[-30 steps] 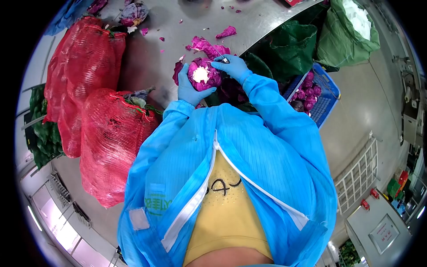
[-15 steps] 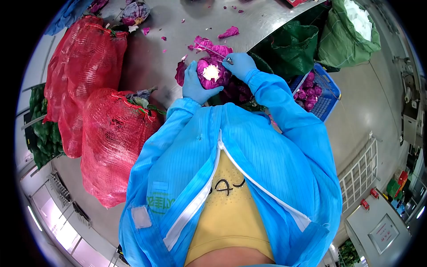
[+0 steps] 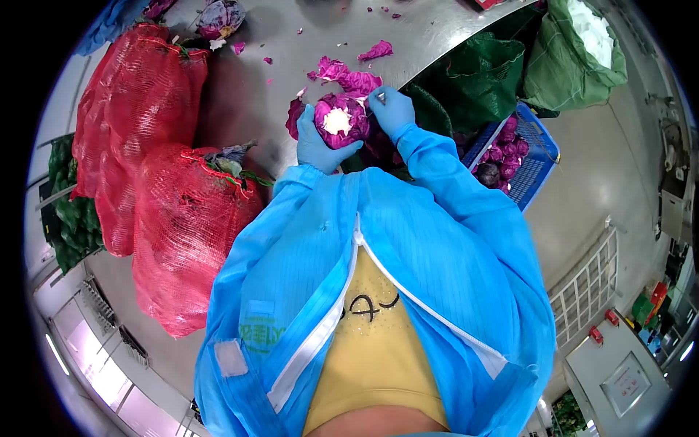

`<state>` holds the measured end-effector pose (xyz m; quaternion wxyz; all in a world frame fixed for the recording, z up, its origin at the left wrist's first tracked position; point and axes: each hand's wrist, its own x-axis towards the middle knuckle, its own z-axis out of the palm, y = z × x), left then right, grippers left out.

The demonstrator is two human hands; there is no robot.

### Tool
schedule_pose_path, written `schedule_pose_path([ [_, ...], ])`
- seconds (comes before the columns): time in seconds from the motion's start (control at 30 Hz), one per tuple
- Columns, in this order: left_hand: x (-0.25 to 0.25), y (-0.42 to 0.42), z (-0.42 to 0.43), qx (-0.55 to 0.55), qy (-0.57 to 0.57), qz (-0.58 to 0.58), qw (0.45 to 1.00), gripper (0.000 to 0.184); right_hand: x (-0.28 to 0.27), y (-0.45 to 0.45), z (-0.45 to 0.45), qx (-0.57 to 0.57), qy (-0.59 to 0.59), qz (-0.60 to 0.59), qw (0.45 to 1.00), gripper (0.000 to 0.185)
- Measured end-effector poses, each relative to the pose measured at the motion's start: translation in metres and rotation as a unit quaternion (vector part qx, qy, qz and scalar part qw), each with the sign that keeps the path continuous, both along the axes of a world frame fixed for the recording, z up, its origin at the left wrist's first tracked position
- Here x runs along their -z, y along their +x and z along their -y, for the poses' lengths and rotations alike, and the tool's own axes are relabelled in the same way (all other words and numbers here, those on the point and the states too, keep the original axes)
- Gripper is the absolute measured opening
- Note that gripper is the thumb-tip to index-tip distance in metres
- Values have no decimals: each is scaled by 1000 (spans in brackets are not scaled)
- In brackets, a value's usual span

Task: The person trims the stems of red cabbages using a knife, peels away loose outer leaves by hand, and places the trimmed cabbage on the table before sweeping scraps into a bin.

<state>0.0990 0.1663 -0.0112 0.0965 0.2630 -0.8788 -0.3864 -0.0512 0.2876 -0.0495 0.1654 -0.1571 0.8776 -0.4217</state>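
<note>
My gloved left hand (image 3: pixel 317 146) cups a purple cabbage (image 3: pixel 348 116) at the near edge of the metal table, thumb below and fingers along its left side. The pale cut stem end faces up toward me. In my right hand (image 3: pixel 394 113), just right of the cabbage, a knife (image 3: pixel 381 97) is gripped; only a bit of its metal shows and the blade is hard to make out. Torn purple leaves (image 3: pixel 357 80) lie right behind the cabbage. Darker leaves partly show below my right hand.
Red mesh sacks (image 3: pixel 196 233) stand on the left. A whole cabbage (image 3: pixel 220 18) sits farther back on the metal table (image 3: pixel 291 58). To the right are a green sack (image 3: pixel 484 73), another holding white material, and a blue crate (image 3: pixel 535 160) with several purple cabbages.
My right hand has turned and shifted slightly right, and the knife blade no longer shows across the leaves. The cabbage has tipped a little in my left hand.
</note>
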Motion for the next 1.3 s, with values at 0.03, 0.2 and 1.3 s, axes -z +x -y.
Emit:
schedule_pose_path([
  [0.03,2,1,0,-1,2,1,1000,122,8,-8,1,-4,-50,81,995,31],
  [0.2,10,2,3,36,-32,-29,998,123,-17,-25,-7,-102,-70,322,939,36],
  [1.3,-4,-4,-4,-11,-17,17,1000,120,3,0,-27,88,-114,65,988,15],
])
